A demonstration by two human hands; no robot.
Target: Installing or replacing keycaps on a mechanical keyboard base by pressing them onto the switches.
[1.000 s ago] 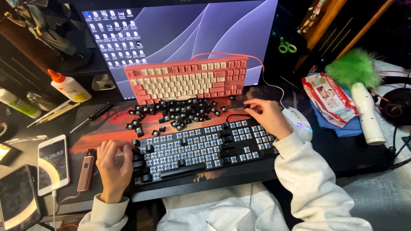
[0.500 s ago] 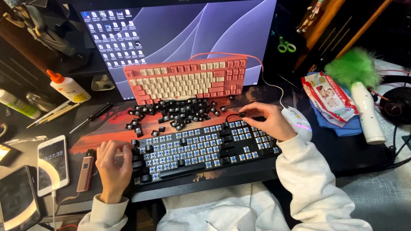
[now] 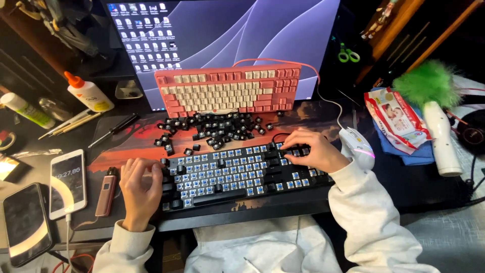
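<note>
Main risk, as a judgement: loose black keycaps [image 3: 212, 129] heaped in the middle of the desk mat [image 3: 126, 144], just behind the black keyboard [image 3: 237, 174]. Easy to knock with a wrist or a sleeve, then rolling off toward the desk's left edge or dropping behind the pink keyboard [image 3: 227, 91] propped at the back. Second risk: bare blue switches over most of the black keyboard, open to a slipped fingertip or to a sideways pull that could bend a stem. Third: white mouse [image 3: 356, 146] just beside the right wrist, likely to be pushed toward the right edge.

Black keyboard lying along the front edge of the desk, partly overhanging it.

Left hand [image 3: 141, 187] at the keyboard's left end, fingers curled, tips touching the dark caps remaining in the outer column. Gripping a cap or only resting: cannot tell.

Right hand [image 3: 310, 151] on the upper right block, fingers bent down and close together over the keys there, tips hidden. Pinching something or only pressing: cannot tell either.

Maroon stick-shaped device [image 3: 107, 189] just left of the left hand, not touched.
</note>
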